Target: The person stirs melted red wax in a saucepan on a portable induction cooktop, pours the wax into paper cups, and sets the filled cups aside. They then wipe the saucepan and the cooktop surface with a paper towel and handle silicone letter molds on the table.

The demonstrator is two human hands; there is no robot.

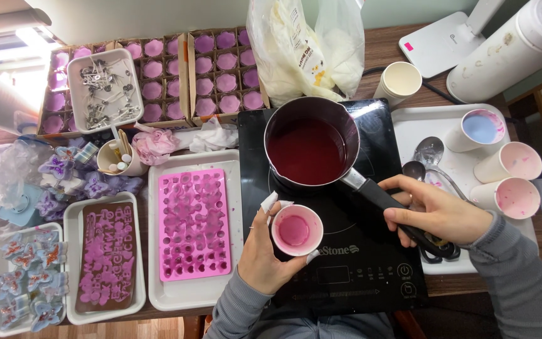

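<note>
The left hand (265,251) is gripping a small paper cup (297,230) of pink liquid, fingers wrapping its sides, over the near part of the black cooktop (340,276). The right hand (437,215) is closing around the black handle (387,204) of the saucepan (312,145), which is sitting on the cooktop holding dark red liquid. A pink mould (194,223) is lying on a white tray (196,294) just left.

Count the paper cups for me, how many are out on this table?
6. One with pink liquid in the left hand's grip; three stained ones on the right tray; an empty one behind the cooktop; one holding sticks at left. Others may be hidden.
</note>
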